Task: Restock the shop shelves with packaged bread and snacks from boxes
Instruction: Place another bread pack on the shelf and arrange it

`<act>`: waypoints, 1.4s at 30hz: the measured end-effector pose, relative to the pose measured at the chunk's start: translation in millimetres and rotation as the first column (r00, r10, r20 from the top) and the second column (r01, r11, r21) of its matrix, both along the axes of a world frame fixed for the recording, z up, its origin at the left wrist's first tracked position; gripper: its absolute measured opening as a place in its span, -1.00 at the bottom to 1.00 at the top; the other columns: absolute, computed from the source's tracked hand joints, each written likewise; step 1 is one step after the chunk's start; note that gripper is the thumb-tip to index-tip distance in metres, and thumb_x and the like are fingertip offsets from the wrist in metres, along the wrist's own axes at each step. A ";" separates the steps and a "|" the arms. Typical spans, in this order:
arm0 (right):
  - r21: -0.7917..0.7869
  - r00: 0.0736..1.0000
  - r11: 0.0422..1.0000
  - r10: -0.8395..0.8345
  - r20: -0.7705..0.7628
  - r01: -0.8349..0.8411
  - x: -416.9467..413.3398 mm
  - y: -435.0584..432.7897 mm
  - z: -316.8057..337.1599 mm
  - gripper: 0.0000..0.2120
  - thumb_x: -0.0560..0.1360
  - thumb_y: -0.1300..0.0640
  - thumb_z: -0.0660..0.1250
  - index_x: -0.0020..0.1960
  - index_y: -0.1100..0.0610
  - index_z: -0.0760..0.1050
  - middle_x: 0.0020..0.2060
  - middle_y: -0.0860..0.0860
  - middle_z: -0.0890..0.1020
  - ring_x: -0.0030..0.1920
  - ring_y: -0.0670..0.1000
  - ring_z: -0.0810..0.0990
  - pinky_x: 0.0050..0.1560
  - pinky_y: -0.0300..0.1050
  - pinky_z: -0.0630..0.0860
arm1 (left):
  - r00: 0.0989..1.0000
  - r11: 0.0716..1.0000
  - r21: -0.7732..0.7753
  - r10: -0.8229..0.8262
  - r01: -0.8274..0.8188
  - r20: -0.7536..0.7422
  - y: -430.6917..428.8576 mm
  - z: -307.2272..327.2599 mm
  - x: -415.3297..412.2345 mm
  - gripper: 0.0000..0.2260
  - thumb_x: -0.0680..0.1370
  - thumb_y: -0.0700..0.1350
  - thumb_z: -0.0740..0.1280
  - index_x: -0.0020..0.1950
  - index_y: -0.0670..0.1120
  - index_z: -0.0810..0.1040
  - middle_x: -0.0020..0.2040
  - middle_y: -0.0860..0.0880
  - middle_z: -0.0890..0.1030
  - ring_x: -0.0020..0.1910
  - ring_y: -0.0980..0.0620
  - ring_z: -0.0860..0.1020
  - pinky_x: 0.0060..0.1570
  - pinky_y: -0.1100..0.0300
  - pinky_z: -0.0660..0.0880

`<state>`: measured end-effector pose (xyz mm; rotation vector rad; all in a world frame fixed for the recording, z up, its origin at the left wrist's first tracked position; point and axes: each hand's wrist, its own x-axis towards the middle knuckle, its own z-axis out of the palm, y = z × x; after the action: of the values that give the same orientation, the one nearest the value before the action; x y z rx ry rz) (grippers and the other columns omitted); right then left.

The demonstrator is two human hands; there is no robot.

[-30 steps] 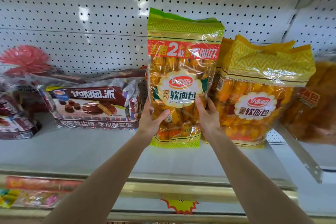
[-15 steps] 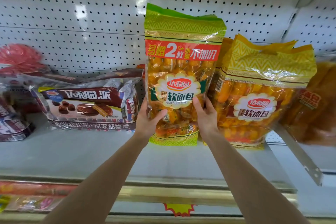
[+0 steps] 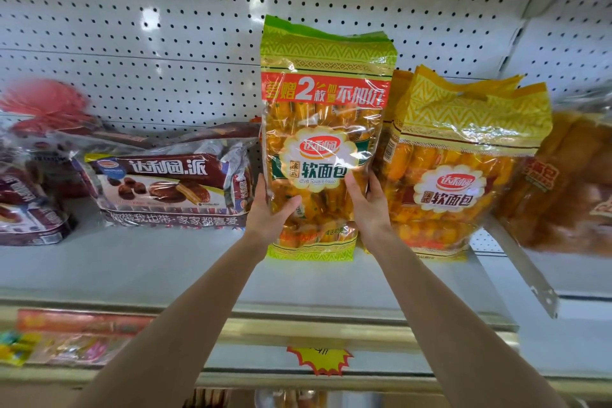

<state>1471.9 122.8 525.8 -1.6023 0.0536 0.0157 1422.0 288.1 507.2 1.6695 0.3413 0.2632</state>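
Note:
A tall green-topped bag of soft bread point(image 3: 323, 129) stands upright on the white shelf point(image 3: 132, 268), its base on the shelf board. My left hand point(image 3: 270, 212) grips its lower left side and my right hand point(image 3: 367, 205) its lower right side. Right beside it, touching, stands a yellow-topped bag of soft bread point(image 3: 463, 169), with another yellow bag partly hidden behind it.
A brown chocolate pie pack point(image 3: 169, 189) lies on the shelf to the left, with dark red packs point(image 3: 26, 205) further left. Bagged brown bread point(image 3: 569, 185) sits at the right past a slanted metal bracket point(image 3: 520, 272). A pegboard wall backs the shelf.
The green-topped bag has been pushed a little further back and upright against the yellow bag; both hands stay on its lower sides.

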 end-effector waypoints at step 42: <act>-0.069 0.764 0.853 -0.423 0.488 0.517 -415.5 -251.4 200.9 -0.71 0.57 0.03 0.30 0.27 0.07 0.46 0.12 0.02 0.62 0.13 0.02 0.60 0.19 -0.02 0.52 | 0.712 0.821 0.143 -0.555 0.553 0.430 -249.3 211.5 -308.4 -0.57 0.52 -0.11 0.42 0.35 -0.06 0.39 0.04 0.06 0.57 -0.10 0.28 0.54 -0.21 0.52 0.44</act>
<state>1056.4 -128.5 726.7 -1.7160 0.0950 -0.7910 1113.6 38.8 718.7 1.5758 -0.5250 0.1895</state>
